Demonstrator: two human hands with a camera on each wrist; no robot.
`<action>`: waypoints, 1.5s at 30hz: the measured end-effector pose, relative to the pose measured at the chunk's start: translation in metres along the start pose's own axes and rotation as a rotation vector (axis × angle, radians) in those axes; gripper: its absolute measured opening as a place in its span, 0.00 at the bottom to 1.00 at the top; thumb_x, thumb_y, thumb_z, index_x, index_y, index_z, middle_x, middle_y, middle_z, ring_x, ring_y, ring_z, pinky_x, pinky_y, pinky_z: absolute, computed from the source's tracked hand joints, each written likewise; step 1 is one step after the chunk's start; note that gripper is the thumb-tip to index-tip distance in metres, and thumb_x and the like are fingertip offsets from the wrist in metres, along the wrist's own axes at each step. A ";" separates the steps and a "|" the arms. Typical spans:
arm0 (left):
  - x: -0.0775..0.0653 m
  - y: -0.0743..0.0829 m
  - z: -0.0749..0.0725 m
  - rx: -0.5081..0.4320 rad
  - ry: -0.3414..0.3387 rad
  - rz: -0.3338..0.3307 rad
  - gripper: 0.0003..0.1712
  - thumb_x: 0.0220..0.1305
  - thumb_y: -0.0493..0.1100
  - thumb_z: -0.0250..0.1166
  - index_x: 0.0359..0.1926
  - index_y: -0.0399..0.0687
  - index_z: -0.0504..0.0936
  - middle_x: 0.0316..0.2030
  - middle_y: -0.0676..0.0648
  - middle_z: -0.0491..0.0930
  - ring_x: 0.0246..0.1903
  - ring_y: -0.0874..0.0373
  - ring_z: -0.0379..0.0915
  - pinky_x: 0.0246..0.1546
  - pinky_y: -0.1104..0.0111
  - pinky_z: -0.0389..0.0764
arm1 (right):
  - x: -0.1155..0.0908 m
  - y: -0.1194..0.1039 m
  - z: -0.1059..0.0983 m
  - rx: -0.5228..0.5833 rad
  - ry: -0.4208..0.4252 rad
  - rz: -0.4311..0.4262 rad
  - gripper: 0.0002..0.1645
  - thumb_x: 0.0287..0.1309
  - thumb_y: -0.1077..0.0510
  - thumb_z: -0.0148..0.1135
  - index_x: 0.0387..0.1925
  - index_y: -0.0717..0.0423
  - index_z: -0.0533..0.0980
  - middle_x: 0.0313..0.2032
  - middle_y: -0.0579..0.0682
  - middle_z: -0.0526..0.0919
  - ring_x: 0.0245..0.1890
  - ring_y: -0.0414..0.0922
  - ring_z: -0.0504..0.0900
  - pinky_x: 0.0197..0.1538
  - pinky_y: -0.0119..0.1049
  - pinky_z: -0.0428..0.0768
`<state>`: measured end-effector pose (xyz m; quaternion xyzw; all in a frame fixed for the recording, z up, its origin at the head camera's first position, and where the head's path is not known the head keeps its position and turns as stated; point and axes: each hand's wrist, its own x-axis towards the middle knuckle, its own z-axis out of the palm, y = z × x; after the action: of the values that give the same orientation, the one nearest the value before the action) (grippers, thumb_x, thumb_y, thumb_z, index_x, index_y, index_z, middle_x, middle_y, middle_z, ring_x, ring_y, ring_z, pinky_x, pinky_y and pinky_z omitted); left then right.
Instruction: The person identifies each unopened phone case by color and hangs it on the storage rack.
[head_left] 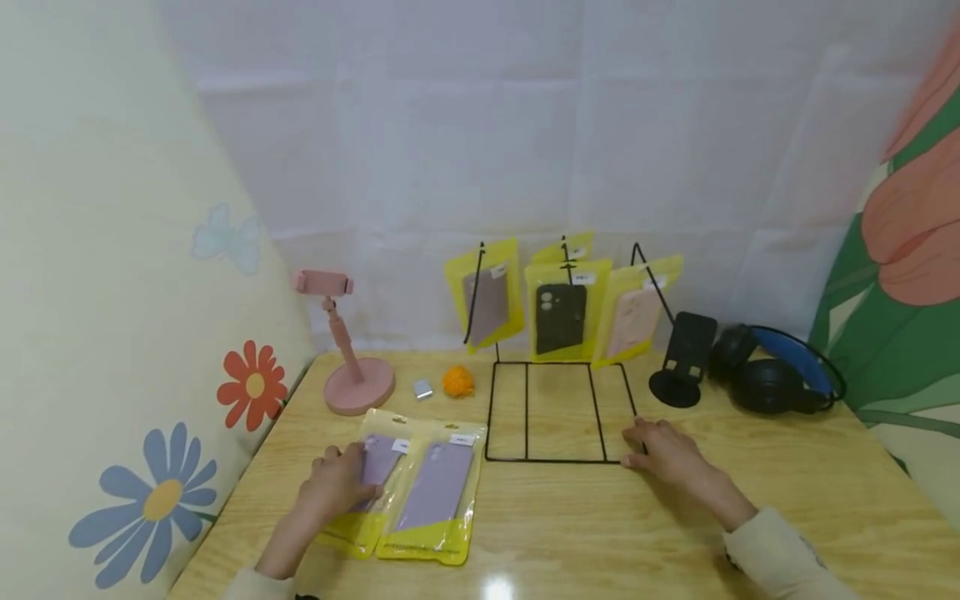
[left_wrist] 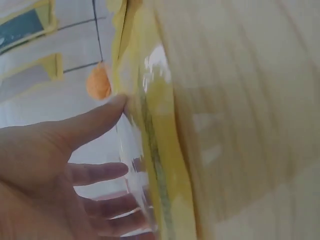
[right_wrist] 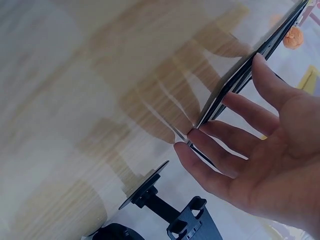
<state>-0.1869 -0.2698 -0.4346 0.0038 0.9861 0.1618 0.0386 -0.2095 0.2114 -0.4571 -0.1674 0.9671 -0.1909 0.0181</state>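
Two yellow-edged clear packages with purple phone cases lie side by side on the table, slightly overlapping. My left hand (head_left: 335, 482) rests on the left package (head_left: 384, 454), thumb near its right side and fingers spread over its left part. In the left wrist view the thumb and fingertips touch the package's clear film (left_wrist: 155, 75). The right package (head_left: 435, 487) lies flat beside it. My right hand (head_left: 671, 454) touches the front right corner of a black wire display rack (head_left: 546, 460), its fingers extended along the side wire. In the right wrist view the fingertips meet the rack's edge (right_wrist: 225, 92).
Packaged phone cases hang on the rack's hooks, including a black one (head_left: 561, 317) and a pink one (head_left: 633, 321). A pink phone stand (head_left: 358, 387), a small grey block (head_left: 422, 389) and an orange ball (head_left: 458, 382) stand left; a black phone stand (head_left: 686, 358) and headphones (head_left: 772, 383) right.
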 end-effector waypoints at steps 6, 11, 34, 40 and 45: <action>0.000 -0.012 -0.008 -0.146 0.075 0.038 0.42 0.45 0.36 0.76 0.59 0.31 0.65 0.41 0.27 0.60 0.29 0.43 0.69 0.26 0.56 0.75 | -0.001 0.002 0.001 0.006 0.008 -0.004 0.27 0.56 0.52 0.68 0.54 0.62 0.78 0.60 0.71 0.70 0.55 0.68 0.71 0.51 0.65 0.72; 0.002 -0.019 -0.023 -0.214 0.105 0.126 0.27 0.54 0.28 0.66 0.57 0.32 0.73 0.49 0.22 0.70 0.35 0.44 0.71 0.33 0.57 0.75 | 0.001 0.004 0.001 0.008 0.005 0.000 0.27 0.56 0.53 0.68 0.54 0.62 0.77 0.61 0.71 0.70 0.56 0.68 0.71 0.51 0.64 0.72; -0.042 0.085 -0.062 -0.745 0.134 0.677 0.18 0.59 0.31 0.66 0.51 0.47 0.79 0.48 0.53 0.78 0.34 0.60 0.73 0.35 0.69 0.78 | 0.002 0.004 0.001 0.007 -0.009 0.007 0.26 0.57 0.52 0.67 0.55 0.62 0.77 0.61 0.71 0.69 0.56 0.70 0.70 0.49 0.66 0.72; -0.027 0.091 -0.064 -0.758 0.092 0.707 0.18 0.61 0.31 0.65 0.52 0.45 0.78 0.48 0.48 0.77 0.31 0.59 0.74 0.31 0.68 0.79 | 0.002 0.005 0.004 0.009 -0.003 0.003 0.27 0.57 0.52 0.67 0.55 0.62 0.77 0.61 0.71 0.70 0.56 0.69 0.70 0.50 0.65 0.72; -0.017 0.091 -0.062 -0.745 0.099 0.687 0.18 0.61 0.32 0.65 0.53 0.44 0.79 0.43 0.46 0.77 0.28 0.60 0.71 0.28 0.70 0.77 | 0.002 0.004 0.003 0.004 -0.007 0.004 0.27 0.57 0.52 0.67 0.55 0.62 0.77 0.61 0.71 0.69 0.57 0.69 0.70 0.51 0.65 0.72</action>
<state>-0.1750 -0.2037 -0.3457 0.3060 0.8040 0.5058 -0.0647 -0.2125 0.2133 -0.4618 -0.1662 0.9669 -0.1925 0.0220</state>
